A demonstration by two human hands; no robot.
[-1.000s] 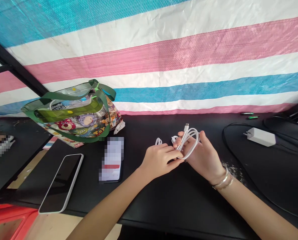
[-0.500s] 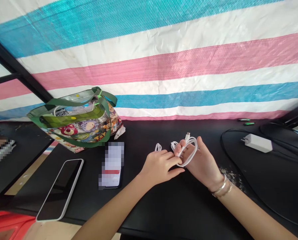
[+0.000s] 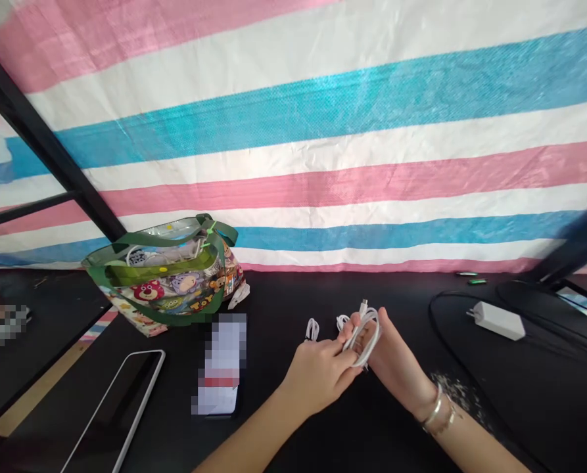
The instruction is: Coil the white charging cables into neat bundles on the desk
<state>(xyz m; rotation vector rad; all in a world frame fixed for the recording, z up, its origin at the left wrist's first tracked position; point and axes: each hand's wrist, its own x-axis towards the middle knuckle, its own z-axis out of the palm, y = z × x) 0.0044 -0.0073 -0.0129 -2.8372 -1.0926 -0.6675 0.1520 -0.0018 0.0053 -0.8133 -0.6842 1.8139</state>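
A white charging cable (image 3: pixel 365 332) is looped into a small coil, its plug sticking up. My right hand (image 3: pixel 394 364) holds the coil against its palm and fingers, wrist bangles showing. My left hand (image 3: pixel 320 374) is closed beside it, its fingertips pinching the lower part of the same coil. Two more small white cable loops (image 3: pixel 313 327) lie on the black table (image 3: pixel 283 302) just beyond my left hand.
A cartoon-print tote bag with green handles (image 3: pixel 169 276) stands at the left. A white-edged phone (image 3: pixel 110 410) and a second, blurred phone (image 3: pixel 221 364) lie in front of it. A white charger block (image 3: pixel 495 320) with a black cord sits at the right.
The camera has tilted upward, so everything sits lower in view. My hands have drawn closer together and the cable coil is squeezed tighter between them.
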